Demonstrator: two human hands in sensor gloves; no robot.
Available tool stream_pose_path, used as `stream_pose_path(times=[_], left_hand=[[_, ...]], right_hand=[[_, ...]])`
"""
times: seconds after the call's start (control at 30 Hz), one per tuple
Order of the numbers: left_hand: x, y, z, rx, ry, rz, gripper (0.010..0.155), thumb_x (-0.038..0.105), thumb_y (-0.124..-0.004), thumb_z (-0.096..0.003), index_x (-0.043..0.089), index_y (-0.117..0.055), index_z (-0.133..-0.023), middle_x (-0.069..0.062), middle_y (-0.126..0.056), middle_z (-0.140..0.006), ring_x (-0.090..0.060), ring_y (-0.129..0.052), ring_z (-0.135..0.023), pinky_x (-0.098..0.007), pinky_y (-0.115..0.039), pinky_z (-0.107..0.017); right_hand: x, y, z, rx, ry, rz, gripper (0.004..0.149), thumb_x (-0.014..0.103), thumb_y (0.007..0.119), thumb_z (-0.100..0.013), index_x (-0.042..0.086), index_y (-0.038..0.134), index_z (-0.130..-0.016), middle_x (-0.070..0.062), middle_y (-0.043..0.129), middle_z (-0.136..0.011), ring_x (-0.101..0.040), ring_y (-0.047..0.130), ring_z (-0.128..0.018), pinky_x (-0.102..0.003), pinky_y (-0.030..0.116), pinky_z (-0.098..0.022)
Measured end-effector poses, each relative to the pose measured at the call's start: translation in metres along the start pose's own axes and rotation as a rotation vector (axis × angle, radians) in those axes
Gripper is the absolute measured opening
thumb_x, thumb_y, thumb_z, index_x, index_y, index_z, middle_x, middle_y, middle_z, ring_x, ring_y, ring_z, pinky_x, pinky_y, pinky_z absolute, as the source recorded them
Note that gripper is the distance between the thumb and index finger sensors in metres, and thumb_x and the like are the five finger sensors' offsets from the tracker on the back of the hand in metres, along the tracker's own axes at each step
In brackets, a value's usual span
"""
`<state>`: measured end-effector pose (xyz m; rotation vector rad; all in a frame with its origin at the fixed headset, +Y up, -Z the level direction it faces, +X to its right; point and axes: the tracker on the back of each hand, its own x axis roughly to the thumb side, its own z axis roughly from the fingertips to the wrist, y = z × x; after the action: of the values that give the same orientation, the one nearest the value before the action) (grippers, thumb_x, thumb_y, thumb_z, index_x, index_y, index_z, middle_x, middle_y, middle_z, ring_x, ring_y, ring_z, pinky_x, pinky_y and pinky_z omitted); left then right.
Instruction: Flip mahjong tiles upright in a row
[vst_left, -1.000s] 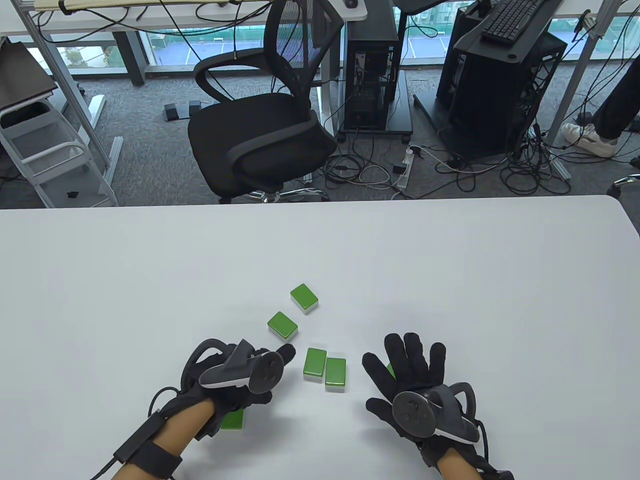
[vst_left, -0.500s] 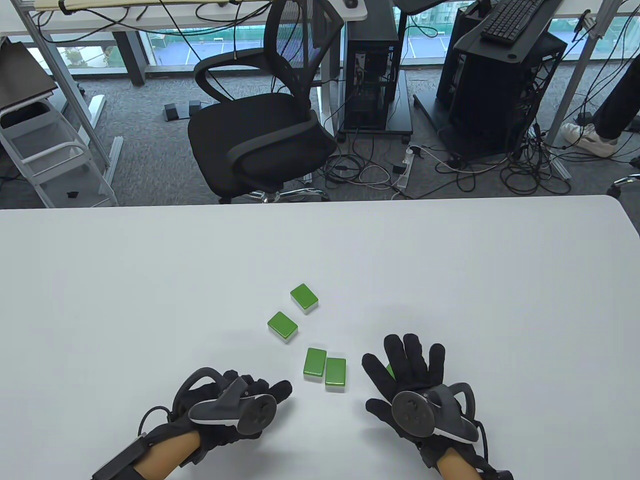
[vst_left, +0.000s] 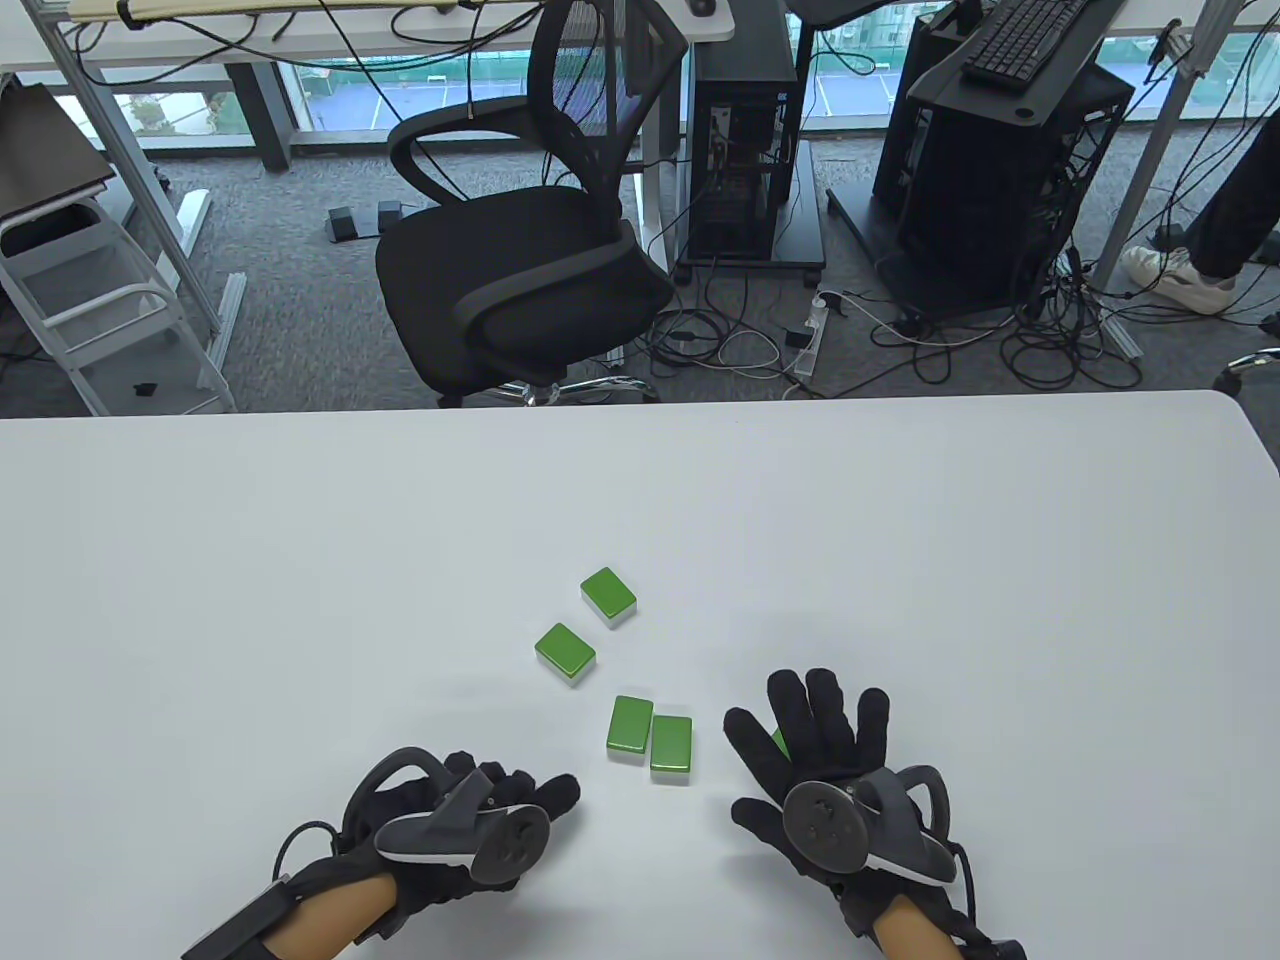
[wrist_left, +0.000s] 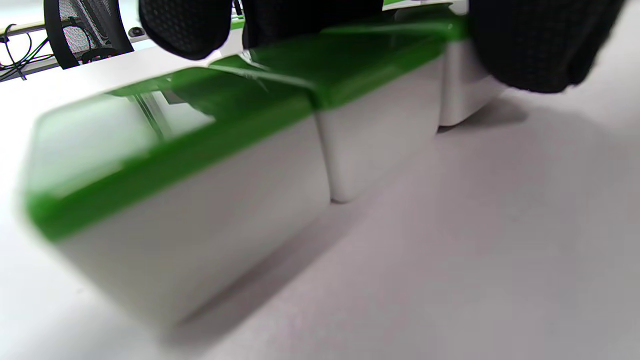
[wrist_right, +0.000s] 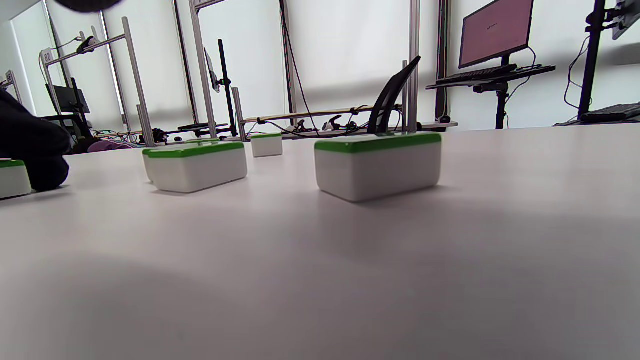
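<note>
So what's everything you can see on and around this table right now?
Loose tiles: 4, green backs over white, lying flat mid-table; two lie apart, two side by side.
Covered tile: 1, green and white, under the right hand's fingers; only a green sliver shows from above.
Blurred tiles: green and white, close under the left hand; count unclear.
Table: 1, white.
Office chair: 1, black, behind the table.
Computer tower: black, on the floor beyond.
Keyboard: 1, black, top right.
Left hand: black glove, grey tracker, near edge.
Right hand: black glove, grey tracker, fingers spread.
</note>
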<state>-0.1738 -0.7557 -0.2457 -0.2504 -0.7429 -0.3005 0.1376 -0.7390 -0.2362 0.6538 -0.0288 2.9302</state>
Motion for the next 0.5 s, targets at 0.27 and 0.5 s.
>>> stream_pose_path(times=[0.27, 0.5], left_hand=[[0.0029, -0.0007, 0.0019, 0.017, 0.006, -0.032, 0.087, 0.058, -0.081, -0.0298, 0.041, -0.037, -0.103, 0.003, -0.072, -0.104, -0.024, -0.086, -0.090, -0.054, -0.069, -0.069], [0.0000, 0.0042, 0.0024, -0.031, 0.014, -0.003, 0.090, 0.065, -0.077, -0.0283, 0.043, -0.033, -0.103, 0.004, -0.067, -0.108, -0.025, -0.082, -0.095, -0.056, -0.067, -0.071]], right_hand=[[0.0001, 0.0002, -0.0001, 0.000, -0.002, 0.001, 0.073, 0.062, 0.051, -0.047, 0.045, 0.004, -0.101, -0.001, -0.014, -0.110, -0.036, -0.016, -0.095, -0.069, -0.001, -0.065], [0.0018, 0.0005, -0.0003, 0.003, -0.009, 0.006, 0.073, 0.062, 0.051, -0.047, 0.045, 0.005, -0.101, -0.001, -0.014, -0.110, -0.036, -0.016, -0.095, -0.069, -0.002, -0.065]])
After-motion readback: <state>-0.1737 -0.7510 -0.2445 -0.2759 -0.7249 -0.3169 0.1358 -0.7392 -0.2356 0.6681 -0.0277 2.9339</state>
